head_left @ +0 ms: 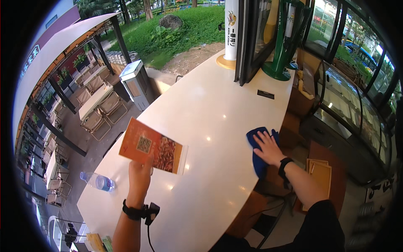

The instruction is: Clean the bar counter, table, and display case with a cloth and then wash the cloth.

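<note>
My left hand (pixel 140 173) is closed on the lower edge of an orange display card (pixel 167 156) with a square code and a food picture. A clear strip runs along the card's right side. The card is tilted over the long white counter (pixel 210 189). At the counter's right edge, my right hand (pixel 268 147) lies flat with fingers spread on a dark blue cloth (pixel 260 167). Part of the cloth is hidden beneath the palm. A plastic water bottle (pixel 98 181) lies near the counter's left edge, left of my left hand.
A white column dispenser (pixel 230 33) and a green dispenser tower (pixel 280 50) stand at the far end, beside a dark window frame (pixel 247 46). Right of the counter are a glass display case (pixel 348 105) and wooden trays (pixel 320 178). A cable hangs from my left wrist.
</note>
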The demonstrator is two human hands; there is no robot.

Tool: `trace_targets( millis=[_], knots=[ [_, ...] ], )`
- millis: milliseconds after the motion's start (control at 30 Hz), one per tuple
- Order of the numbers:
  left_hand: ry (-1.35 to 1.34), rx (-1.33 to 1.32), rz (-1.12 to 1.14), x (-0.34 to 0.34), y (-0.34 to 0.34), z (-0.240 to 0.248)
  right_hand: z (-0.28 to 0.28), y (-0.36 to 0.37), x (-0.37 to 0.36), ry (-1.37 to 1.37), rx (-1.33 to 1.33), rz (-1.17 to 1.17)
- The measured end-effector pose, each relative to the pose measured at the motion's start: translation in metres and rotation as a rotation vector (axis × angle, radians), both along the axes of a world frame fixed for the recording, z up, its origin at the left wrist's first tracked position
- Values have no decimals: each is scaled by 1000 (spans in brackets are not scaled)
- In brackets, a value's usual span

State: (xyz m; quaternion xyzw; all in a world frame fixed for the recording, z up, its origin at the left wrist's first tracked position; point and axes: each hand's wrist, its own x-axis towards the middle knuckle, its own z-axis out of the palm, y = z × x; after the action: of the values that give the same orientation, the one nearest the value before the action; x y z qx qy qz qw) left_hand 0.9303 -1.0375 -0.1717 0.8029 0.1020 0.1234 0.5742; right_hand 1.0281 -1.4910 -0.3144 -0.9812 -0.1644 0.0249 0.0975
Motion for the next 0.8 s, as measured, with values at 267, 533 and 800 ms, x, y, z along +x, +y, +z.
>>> trace_targets(
  millis=[267, 533, 800],
  knots=[
    [95, 17, 331, -130, 42, -6, 20, 34, 224, 321, -121, -183],
    [415, 210, 467, -179, 13, 36, 5, 158, 352, 206, -24, -404],
    [326, 216, 573, -188, 31, 24, -7, 403, 312, 20, 90, 261]
  ],
)
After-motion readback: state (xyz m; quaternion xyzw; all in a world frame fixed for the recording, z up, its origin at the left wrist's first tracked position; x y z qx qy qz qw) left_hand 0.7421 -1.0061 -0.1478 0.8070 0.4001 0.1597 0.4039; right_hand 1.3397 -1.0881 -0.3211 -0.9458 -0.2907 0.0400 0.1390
